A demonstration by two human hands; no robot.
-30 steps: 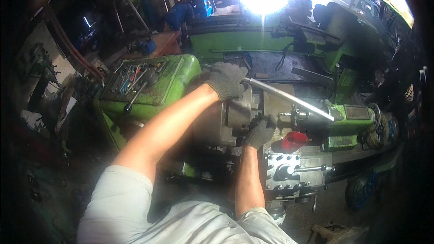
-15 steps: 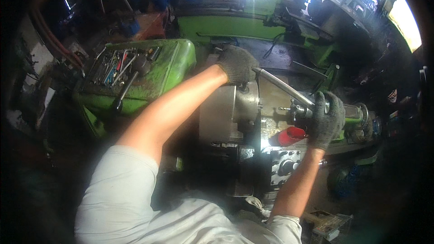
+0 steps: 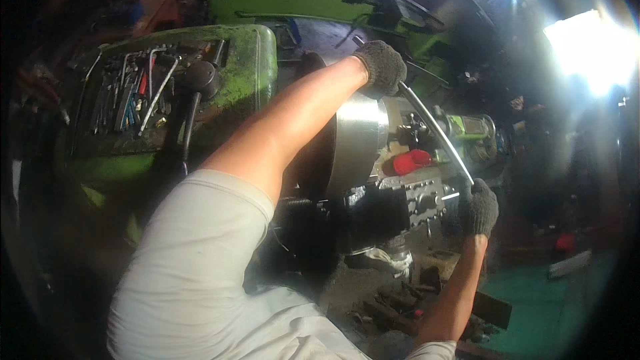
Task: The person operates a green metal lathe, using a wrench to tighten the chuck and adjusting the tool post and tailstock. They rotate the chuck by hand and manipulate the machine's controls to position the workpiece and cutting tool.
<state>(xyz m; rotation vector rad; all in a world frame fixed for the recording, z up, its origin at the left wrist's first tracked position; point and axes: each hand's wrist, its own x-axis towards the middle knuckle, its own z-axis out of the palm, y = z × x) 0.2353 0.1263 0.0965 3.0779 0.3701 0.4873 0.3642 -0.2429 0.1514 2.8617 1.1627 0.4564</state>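
A long steel bar point(image 3: 437, 130) slants across the front of a lathe. My left hand point(image 3: 383, 69), in a dark knitted glove, is closed round its upper part, and a short end sticks out beyond the fist. At the bar's lower end my right hand point(image 3: 480, 209), gloved the same way, is closed on it. Beneath my left forearm sits the large round chuck point(image 3: 357, 137), partly hidden by the arm. Whether the bar fits into the chuck cannot be made out. A red cup-like container point(image 3: 411, 161) lies beside the chuck, near the tool post point(image 3: 427, 197).
To the left, the green headstock point(image 3: 257, 60) carries several wrenches and hex keys point(image 3: 143, 87) and a lever with a dark handle point(image 3: 191, 120). The green tailstock point(image 3: 467, 127) stands right of the bar. Scrap pieces point(image 3: 393, 310) lie low by my right forearm.
The bar has swung steeper, its lower end coming down and toward me with my right hand. My left hand still grips it. The whole view has shifted and turned.
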